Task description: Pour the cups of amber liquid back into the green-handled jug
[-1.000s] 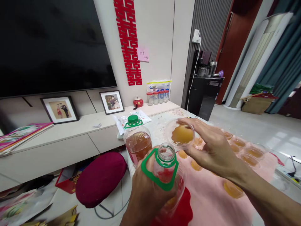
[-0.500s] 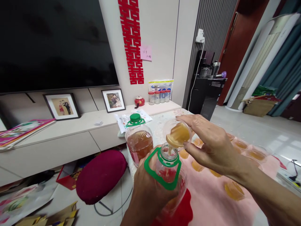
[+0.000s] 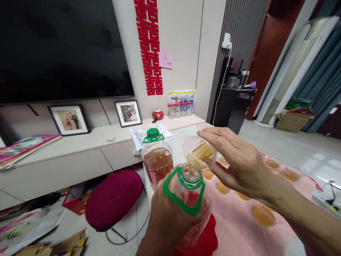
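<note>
My left hand [image 3: 173, 209] is wrapped round a clear plastic bottle [image 3: 205, 209] that has a green carrying ring [image 3: 195, 209] at its open neck. Above the mouth, my right hand [image 3: 234, 160] grips a clear plastic cup [image 3: 201, 154] tilted to the left. Amber liquid runs from the cup's rim into the bottle. A second large bottle [image 3: 158, 160], with a green cap on and brownish liquid inside, stands behind my left hand. To the right, several cups of amber liquid [image 3: 264, 215] stand on the pink cloth [image 3: 234, 227], some partly hidden by my right arm.
A maroon round stool [image 3: 114, 200] stands to the left of the table. Along the low cabinet [image 3: 90, 151] are framed photos [image 3: 69, 120], a red pot [image 3: 157, 114] and several red-lidded jars [image 3: 178, 111]. Cardboard and bags lie on the floor at lower left.
My right hand has tipped the cup further over the bottle's mouth, and less liquid shows in it. My left hand and the bottle hold nearly the same position.
</note>
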{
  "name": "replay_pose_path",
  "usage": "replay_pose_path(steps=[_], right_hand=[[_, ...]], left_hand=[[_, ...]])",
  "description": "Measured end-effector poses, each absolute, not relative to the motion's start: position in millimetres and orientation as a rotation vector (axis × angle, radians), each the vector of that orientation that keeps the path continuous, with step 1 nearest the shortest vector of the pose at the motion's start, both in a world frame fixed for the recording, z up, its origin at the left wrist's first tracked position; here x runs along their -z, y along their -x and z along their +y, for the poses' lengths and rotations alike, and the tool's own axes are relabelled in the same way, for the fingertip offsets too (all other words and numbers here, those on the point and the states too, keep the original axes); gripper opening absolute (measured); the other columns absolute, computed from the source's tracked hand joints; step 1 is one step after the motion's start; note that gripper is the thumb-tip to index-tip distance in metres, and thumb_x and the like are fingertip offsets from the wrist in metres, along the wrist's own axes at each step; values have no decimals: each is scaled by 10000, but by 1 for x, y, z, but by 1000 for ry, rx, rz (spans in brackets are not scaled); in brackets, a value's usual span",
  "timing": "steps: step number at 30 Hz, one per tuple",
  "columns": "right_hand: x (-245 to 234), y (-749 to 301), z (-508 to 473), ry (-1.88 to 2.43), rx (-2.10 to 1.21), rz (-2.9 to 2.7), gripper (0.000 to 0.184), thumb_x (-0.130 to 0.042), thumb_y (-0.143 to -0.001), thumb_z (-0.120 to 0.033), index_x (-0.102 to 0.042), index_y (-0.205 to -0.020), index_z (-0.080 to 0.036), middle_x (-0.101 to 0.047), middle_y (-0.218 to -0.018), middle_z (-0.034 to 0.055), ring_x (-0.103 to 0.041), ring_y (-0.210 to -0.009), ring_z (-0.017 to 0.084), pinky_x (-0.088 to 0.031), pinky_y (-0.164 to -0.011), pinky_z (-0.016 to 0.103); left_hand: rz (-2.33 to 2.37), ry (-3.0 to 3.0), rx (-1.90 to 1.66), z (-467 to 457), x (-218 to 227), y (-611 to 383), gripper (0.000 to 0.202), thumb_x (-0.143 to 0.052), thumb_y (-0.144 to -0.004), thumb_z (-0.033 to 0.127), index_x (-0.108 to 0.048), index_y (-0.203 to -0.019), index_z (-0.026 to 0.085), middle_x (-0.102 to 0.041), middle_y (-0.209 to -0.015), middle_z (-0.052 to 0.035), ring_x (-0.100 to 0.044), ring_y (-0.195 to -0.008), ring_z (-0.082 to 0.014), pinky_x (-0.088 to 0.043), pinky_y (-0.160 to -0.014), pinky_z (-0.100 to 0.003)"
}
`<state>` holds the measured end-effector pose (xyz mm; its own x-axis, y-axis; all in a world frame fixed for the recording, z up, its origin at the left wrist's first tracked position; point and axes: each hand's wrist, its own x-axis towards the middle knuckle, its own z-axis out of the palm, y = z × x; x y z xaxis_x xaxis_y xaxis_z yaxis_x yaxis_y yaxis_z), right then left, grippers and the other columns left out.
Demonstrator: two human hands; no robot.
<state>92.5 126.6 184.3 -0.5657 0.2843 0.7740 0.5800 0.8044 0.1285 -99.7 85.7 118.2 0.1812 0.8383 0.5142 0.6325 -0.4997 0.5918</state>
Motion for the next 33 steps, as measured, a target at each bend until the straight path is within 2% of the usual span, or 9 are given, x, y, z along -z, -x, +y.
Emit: replay_pose_path(steps=[3,7,10,12,18,24,29,33], right_hand=[[-185,-93,127,621,481,-2204,513,-501,-885,-20,-509,-1389,-112,-633,-1300,169,-600,-1230,262,-543,-1039,459],[-187,-93,128,608,498,-2219,533,-472,-888,-10,-499,-1403,-145,-631,-1300,163,-605,-1226,266,-550,-1023,480],[-188,-92,128,589,508,-2218,539,-467,-885,-16,-497,-1403,-161,-632,-1295,159,-615,-1222,277,-553,-1025,499],[-188,-92,129,580,516,-2222,540,-463,-885,-19,-494,-1404,-163,-630,-1295,163,-615,-1229,283,-553,-1031,508],[-189,-92,130,563,535,-2252,519,-465,-873,30,-518,-1378,-77,-612,-1302,208,-577,-1266,293,-532,-1066,506],[-191,-92,133,503,577,-2272,457,-546,-911,-4,-532,-1363,-71,-614,-1299,198,-570,-1264,290,-522,-1086,498],[-193,-90,131,488,650,-2280,450,-491,-900,77,-568,-1334,-13,-612,-1315,220,-560,-1291,310,-515,-1103,499],[-196,-88,129,482,683,-2295,411,-552,-922,59,-597,-1325,-9,-616,-1335,215,-561,-1303,322,-501,-1133,522]], left_hand=[[1433,-2191,-1181,86,-117,100,59,-574,-775,241,-568,-834,237,-686,-846,10,-666,-744,-177,-554,-674,-322],[1406,-2178,-1197,86,-115,101,63,-580,-765,226,-556,-822,235,-660,-805,18,-631,-700,-158,-550,-672,-315],[1421,-2175,-1172,87,-114,101,69,-578,-778,253,-573,-845,239,-681,-853,1,-660,-728,-179,-538,-625,-313],[1427,-2189,-1172,86,-114,101,78,-564,-788,267,-580,-858,236,-688,-873,-9,-686,-773,-204,-558,-652,-333],[1411,-2144,-1195,84,-116,102,79,-551,-796,286,-568,-860,244,-676,-854,12,-681,-777,-200,-599,-758,-386],[1387,-2194,-1212,85,-117,103,70,-563,-786,248,-554,-856,252,-670,-844,24,-653,-742,-168,-569,-687,-327],[1389,-2272,-1218,86,-117,103,34,-541,-790,238,-527,-820,245,-641,-789,21,-607,-685,-161,-537,-638,-315],[1393,-2251,-1232,86,-114,104,54,-559,-769,235,-518,-802,245,-619,-752,23,-571,-647,-152,-502,-607,-305]])
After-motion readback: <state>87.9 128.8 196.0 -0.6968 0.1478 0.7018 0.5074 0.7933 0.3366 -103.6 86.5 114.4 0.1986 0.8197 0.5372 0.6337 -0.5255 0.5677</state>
